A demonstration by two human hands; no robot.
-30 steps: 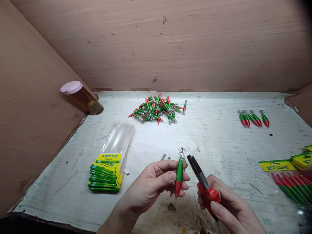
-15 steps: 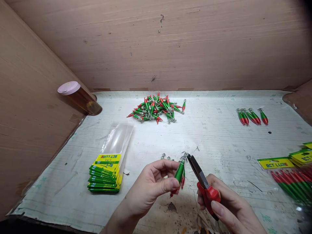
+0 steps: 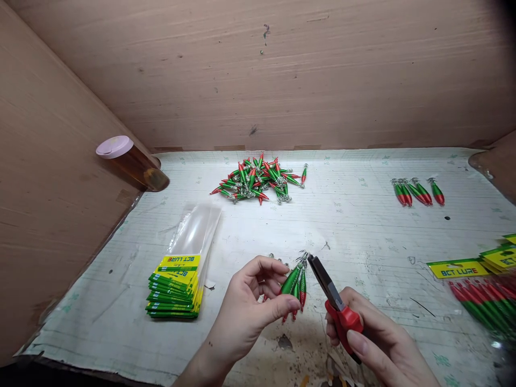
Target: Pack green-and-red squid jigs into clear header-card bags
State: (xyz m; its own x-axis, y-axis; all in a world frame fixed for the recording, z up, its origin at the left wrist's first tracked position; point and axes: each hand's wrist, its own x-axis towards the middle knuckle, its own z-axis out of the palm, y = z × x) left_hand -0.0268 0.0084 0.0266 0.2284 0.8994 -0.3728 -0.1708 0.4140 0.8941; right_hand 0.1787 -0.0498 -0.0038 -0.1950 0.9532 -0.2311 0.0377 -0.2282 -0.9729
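Note:
My left hand [image 3: 250, 309] has its thumb and fingers around the body of a green and red fishing lure [image 3: 291, 280], which leans to the right with its crown of wire hooks upward. More lures [image 3: 302, 293] of this kind lie right behind it, partly hidden by the hand. Red-handled pliers [image 3: 342, 317] are gripped in my right hand [image 3: 374, 333]. Their dark jaw tips meet the hooks at the top of the held lure; whether they clamp a hook is too small to tell.
A heap of lures [image 3: 258, 180] lies at the back. At left are stacked BCT LURE bags [image 3: 173, 290] and a lidded jar [image 3: 133, 164] of brown liquid. Several lures [image 3: 419, 192] form a row at right, near filled packets [image 3: 475, 295]. Walls [image 3: 258, 80] close off the back and left.
The held lure has tilted, its lower end swinging left, so the lures behind it show more. My left fingers have shifted slightly down along it. The pliers stay almost in place.

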